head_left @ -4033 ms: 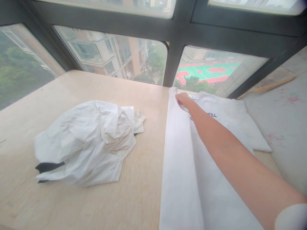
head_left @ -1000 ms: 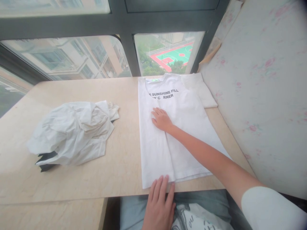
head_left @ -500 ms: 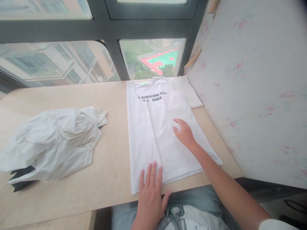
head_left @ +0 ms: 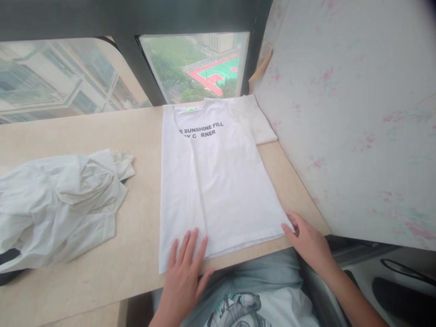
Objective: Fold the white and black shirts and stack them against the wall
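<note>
White shirt [head_left: 226,181] on the bench [head_left: 145,218]: its left side is folded over the front; the right side and sleeve [head_left: 255,120] lie unfolded, so folding seems partly done. The left hand [head_left: 184,277] rests flat, fingers spread, at the hem. The right hand [head_left: 308,243] has fingers narrowed around the near right corner; I cannot tell if they grip. A crumpled garment [head_left: 75,195] lies to the left.

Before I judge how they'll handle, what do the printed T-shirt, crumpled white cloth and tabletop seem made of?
Printed T-shirt: probably cotton or a blend, matte; it drapes flat with soft folds.
Crumpled white cloth: likely thin woven fabric, mostly matte; it bunches into many creases. Fibre unclear.
Tabletop: hard, smooth, pale beige; faint mottling suggests stone or laminate, I can't tell which.
</note>
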The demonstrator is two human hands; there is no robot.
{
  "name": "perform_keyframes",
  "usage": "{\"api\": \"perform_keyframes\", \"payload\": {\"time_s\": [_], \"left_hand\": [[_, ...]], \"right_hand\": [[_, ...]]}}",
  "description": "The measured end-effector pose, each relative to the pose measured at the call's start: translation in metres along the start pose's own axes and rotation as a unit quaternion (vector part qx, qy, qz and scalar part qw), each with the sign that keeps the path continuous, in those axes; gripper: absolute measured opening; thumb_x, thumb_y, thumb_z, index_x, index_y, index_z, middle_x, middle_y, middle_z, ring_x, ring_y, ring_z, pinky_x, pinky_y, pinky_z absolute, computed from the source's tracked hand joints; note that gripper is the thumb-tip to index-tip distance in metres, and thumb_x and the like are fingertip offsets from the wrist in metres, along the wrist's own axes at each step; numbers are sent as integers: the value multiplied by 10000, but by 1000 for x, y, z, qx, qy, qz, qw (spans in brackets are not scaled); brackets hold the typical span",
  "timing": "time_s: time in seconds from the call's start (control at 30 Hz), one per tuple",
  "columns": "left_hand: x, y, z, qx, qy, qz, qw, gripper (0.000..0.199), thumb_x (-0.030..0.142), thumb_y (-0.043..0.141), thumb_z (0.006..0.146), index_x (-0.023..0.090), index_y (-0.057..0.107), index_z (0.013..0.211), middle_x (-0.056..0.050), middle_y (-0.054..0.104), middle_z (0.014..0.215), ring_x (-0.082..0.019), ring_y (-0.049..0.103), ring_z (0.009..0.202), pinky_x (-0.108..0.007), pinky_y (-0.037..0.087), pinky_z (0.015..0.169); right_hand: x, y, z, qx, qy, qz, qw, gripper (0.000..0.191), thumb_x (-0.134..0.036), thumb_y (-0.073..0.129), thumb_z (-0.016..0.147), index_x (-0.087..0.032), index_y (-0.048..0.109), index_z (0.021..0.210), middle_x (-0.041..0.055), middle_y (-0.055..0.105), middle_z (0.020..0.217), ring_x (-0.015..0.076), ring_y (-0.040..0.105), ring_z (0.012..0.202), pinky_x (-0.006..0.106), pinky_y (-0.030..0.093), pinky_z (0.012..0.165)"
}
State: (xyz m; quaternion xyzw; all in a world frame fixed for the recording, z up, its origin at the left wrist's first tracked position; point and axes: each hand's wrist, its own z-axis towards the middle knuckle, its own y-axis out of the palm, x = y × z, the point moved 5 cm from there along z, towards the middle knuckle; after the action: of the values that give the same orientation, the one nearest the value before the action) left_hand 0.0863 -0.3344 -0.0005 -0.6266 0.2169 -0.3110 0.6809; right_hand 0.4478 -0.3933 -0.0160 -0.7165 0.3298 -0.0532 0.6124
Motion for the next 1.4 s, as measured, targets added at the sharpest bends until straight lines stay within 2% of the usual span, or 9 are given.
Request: {"api": "perform_keyframes", "payload": {"time_s": [0.37, 0.53, 0.63, 0.8, 0.97, 1.03, 1.17, 1.3, 1.4], "left_hand": [[-20, -7, -19, 37, -16, -59, 997, 454, 167, 542, 927, 245, 520, 1374, -104, 475, 1510, -286, 415, 1418, -503, 383, 1148], [2, -15, -1, 104, -87, -149, 979, 366, 125, 552, 918, 234, 580, 1266, -115, 591, 1361, -264, 536, 1286, -476, 470, 1061], [42, -13, 32, 99, -123, -312, 937, 317, 146, 510, 945, 234, 583, 1240, -105, 620, 1293, -212, 588, 1203, -384, 524, 992], [118, 9, 105, -41, -147, -563, 812, 389, 294, 561, 929, 218, 535, 1310, -86, 655, 1214, -191, 644, 1034, -350, 528, 927], [132, 40, 148, -126, -233, -592, 761, 366, 381, 583, 889, 187, 588, 1200, -34, 678, 893, -177, 606, 768, -294, 469, 707], [125, 47, 154, -123, -251, -568, 774, 210, 334, 573, 871, 184, 631, 1005, -15, 640, 778, -169, 561, 717, -275, 413, 658], [117, 51, 155, -116, -245, -542, 795, 81, 237, 543, 832, 195, 594, 786, 9, 580, 686, -144, 498, 655, -255, 331, 613], [116, 48, 150, -119, -253, -527, 803, 86, 242, 545, 822, 202, 553, 746, 18, 565, 678, -142, 485, 653, -257, 305, 611], [116, 49, 148, -119, -260, -534, 796, 44, 239, 548, 815, 206, 562, 790, 22, 559, 686, -147, 499, 674, -258, 316, 622]], "right_hand": [[16, -1, -1, -2, -30, 38, 999, 342, -546, 456, 864, -279, 652, 949, 31, 636, 720, 230, 598, 644, 342, 433, 585], [7, -5, -2, 4, -38, 68, 997, 280, -537, 465, 862, -293, 568, 772, 29, 623, 687, 238, 583, 616, 372, 463, 599], [-2, -8, -6, 6, -26, 125, 992, 255, -539, 498, 839, -300, 587, 818, 33, 662, 741, 243, 621, 642, 381, 507, 620], [-29, -11, -16, -23, -47, 216, 975, 247, -532, 550, 830, -311, 641, 892, 42, 698, 839, 240, 665, 715, 379, 560, 666], [-50, -18, -8, -143, -134, 249, 948, 217, -440, 541, 845, -303, 710, 834, 46, 714, 868, 234, 685, 781, 364, 582, 705], [-48, -25, 16, -157, -145, 240, 947, 222, -425, 551, 836, -298, 734, 827, 43, 726, 874, 230, 690, 808, 351, 580, 724], [-48, -48, 117, -2, -70, 232, 970, 334, -482, 543, 835, -243, 724, 983, 57, 738, 932, 220, 693, 844, 352, 556, 796], [-99, -61, 235, 90, -82, 173, 977, 396, -428, 511, 865, -182, 673, 1130, 97, 717, 1087, 213, 668, 992, 335, 494, 908], [-141, -58, 299, 77, -70, 91, 990, 473, -430, 530, 872, -143, 621, 1237, 133, 709, 1085, 239, 657, 1005, 343, 477, 901]]}}
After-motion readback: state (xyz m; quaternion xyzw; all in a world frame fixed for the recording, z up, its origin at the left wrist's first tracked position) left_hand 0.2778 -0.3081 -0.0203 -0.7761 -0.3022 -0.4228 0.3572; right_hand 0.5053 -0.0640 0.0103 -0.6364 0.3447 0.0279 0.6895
